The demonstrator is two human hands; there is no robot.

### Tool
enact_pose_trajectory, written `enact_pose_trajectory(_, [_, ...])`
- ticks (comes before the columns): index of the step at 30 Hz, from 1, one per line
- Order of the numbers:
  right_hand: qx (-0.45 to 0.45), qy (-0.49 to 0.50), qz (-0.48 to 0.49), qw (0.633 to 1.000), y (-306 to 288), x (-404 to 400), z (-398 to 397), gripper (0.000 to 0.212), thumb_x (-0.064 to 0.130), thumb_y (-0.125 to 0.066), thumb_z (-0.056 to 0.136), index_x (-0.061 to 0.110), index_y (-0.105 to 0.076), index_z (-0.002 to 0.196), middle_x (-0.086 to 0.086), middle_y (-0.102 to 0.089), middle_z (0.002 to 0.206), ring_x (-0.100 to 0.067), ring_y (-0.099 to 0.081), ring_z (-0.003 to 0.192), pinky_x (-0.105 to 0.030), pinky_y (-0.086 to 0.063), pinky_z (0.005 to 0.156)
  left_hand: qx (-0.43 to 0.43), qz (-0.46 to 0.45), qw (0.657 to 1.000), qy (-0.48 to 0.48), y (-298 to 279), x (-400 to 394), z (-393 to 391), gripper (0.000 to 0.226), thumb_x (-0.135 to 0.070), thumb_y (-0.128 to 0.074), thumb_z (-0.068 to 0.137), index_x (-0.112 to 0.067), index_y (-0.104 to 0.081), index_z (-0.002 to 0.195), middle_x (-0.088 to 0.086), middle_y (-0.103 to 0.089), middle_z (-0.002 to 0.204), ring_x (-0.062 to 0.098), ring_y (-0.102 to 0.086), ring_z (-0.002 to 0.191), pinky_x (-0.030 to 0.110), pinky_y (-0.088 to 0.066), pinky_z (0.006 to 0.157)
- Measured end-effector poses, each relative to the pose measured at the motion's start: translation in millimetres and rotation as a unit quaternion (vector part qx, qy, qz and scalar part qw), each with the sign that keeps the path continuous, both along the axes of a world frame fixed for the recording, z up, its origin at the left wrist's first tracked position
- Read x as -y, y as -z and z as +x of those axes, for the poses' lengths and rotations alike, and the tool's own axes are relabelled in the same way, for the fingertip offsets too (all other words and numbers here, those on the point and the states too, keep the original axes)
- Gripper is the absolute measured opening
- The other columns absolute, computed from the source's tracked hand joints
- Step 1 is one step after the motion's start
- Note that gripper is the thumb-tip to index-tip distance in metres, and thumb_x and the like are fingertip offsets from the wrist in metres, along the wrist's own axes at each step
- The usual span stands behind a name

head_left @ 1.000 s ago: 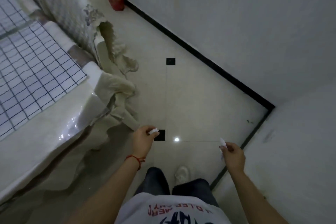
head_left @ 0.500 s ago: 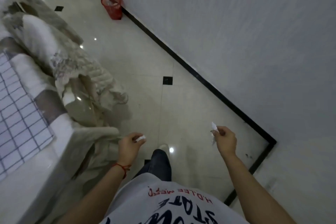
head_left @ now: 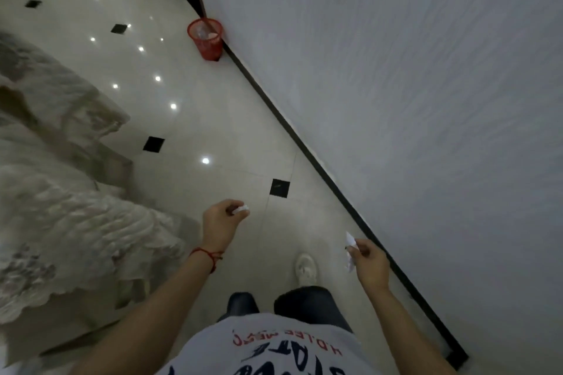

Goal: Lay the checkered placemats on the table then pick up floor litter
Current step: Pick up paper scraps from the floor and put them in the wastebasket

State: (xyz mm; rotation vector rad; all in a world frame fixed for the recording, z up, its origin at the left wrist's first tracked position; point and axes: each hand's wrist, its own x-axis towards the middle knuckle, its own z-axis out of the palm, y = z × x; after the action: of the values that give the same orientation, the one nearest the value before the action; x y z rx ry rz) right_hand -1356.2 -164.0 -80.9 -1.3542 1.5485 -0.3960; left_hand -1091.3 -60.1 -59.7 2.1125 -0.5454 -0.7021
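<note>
My left hand [head_left: 224, 220] is held out over the tiled floor, its fingers curled round a small crumpled white paper scrap [head_left: 242, 208]. My right hand [head_left: 370, 262] is close to the wall and pinches a thin white paper piece [head_left: 350, 241] that sticks up from the fingers. A red mesh waste basket [head_left: 206, 39] stands on the floor against the wall, well ahead of both hands. The checkered placemats are out of view.
A cloth-covered chair and table drape [head_left: 58, 198] fill the left side. The white wall [head_left: 396, 100] with a black baseboard [head_left: 304, 149] runs along the right. Glossy tiles [head_left: 195, 131] with black insets lie between them. My shoe [head_left: 305, 266] is on the floor.
The view has swung away from the table with the placemats and toward the red basket, which now appears closer. Both hands keep holding their paper scraps.
</note>
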Motion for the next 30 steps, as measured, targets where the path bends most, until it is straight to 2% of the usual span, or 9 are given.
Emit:
enact_pose_trajectory(2, [0.007,-0.051,0.011,0.999,1,37,21,0.023,0.007,-0.060,0.085,0.014,-0.060,0.064,-0.009,-0.057,0.058,-0.012,-0.052,0.050,-0.018,-0.044,0.052,-0.002,0.008,0.999,-0.034,0,20,6,0.019,-0.010,-0.069,0.078,-0.001,-0.068,0.094,0.009,-0.064,0.082,0.019,-0.057,0.072,0.000,-0.041,0.055])
enact_pose_trajectory(5, [0.004,-0.140,0.003,0.990,-1,92,67,0.019,0.005,-0.060,0.084,0.011,-0.061,0.065,-0.009,-0.058,0.057,-0.007,-0.052,0.046,-0.017,-0.044,0.051,-0.023,0.015,0.997,-0.075,5,40,21,0.022,-0.010,-0.068,0.079,0.002,-0.066,0.097,0.011,-0.063,0.084,0.021,-0.057,0.073,0.011,-0.043,0.060])
enact_pose_trajectory(10, [0.016,-0.219,-0.004,0.976,-3,162,162,0.017,0.014,-0.062,0.085,0.003,-0.064,0.072,-0.014,-0.063,0.065,-0.019,-0.056,0.056,-0.020,-0.045,0.054,-0.041,0.025,0.980,-0.195,14,51,56,0.014,-0.001,-0.068,0.077,0.005,-0.067,0.090,0.003,-0.060,0.068,0.022,-0.055,0.069,0.008,-0.045,0.055])
enact_pose_trajectory(14, [0.003,-0.270,-0.018,0.963,2,201,238,0.018,0.011,-0.060,0.086,-0.005,-0.063,0.077,-0.015,-0.060,0.068,-0.015,-0.051,0.056,-0.006,-0.038,0.050,-0.056,0.033,0.967,-0.248,22,59,106,0.004,-0.007,-0.069,0.077,-0.009,-0.070,0.080,-0.003,-0.061,0.066,0.019,-0.058,0.071,0.018,-0.047,0.062])
enact_pose_trajectory(17, [-0.001,-0.289,-0.019,0.957,5,227,305,0.015,0.008,-0.059,0.087,-0.004,-0.065,0.082,-0.013,-0.059,0.070,-0.011,-0.050,0.058,-0.003,-0.039,0.051,-0.052,0.039,0.960,-0.272,32,72,161,0.004,-0.011,-0.070,0.077,-0.015,-0.069,0.076,0.001,-0.064,0.069,0.018,-0.059,0.071,0.025,-0.047,0.068])
enact_pose_trajectory(19, [0.002,-0.289,-0.028,0.957,4,243,349,0.011,0.005,-0.058,0.086,-0.003,-0.066,0.084,-0.011,-0.059,0.073,-0.010,-0.050,0.060,-0.002,-0.040,0.052,-0.047,0.041,0.957,-0.283,31,85,203,0.006,-0.009,-0.069,0.077,-0.005,-0.070,0.082,0.005,-0.064,0.071,0.016,-0.057,0.070,0.012,-0.044,0.063])
enact_pose_trajectory(21, [-0.004,-0.292,-0.038,0.956,3,260,393,0.009,0.002,-0.058,0.085,-0.002,-0.066,0.085,-0.011,-0.060,0.075,-0.010,-0.051,0.062,-0.002,-0.040,0.053,-0.049,0.038,0.956,-0.286,28,102,249,0.003,-0.007,-0.069,0.077,-0.006,-0.068,0.080,0.000,-0.061,0.066,0.016,-0.055,0.068,0.004,-0.040,0.057])
enact_pose_trajectory(25, [-0.007,-0.284,-0.039,0.958,-2,297,475,0.009,0.005,-0.059,0.085,0.007,-0.064,0.078,-0.008,-0.060,0.070,-0.015,-0.053,0.063,-0.004,-0.041,0.054,-0.046,0.014,0.960,-0.277,16,142,345,0.005,-0.009,-0.069,0.078,-0.013,-0.066,0.077,-0.001,-0.062,0.069,0.018,-0.058,0.071,0.017,-0.043,0.061])
enact_pose_trajectory(30, [-0.032,-0.282,-0.023,0.959,0,343,554,0.009,0.005,-0.059,0.085,0.009,-0.061,0.077,-0.004,-0.059,0.067,-0.015,-0.053,0.062,-0.010,-0.039,0.052,-0.012,0.002,0.961,-0.278,3,206,452,0.016,-0.014,-0.068,0.079,-0.002,-0.069,0.091,0.007,-0.065,0.081,0.017,-0.060,0.075,0.012,-0.042,0.063])
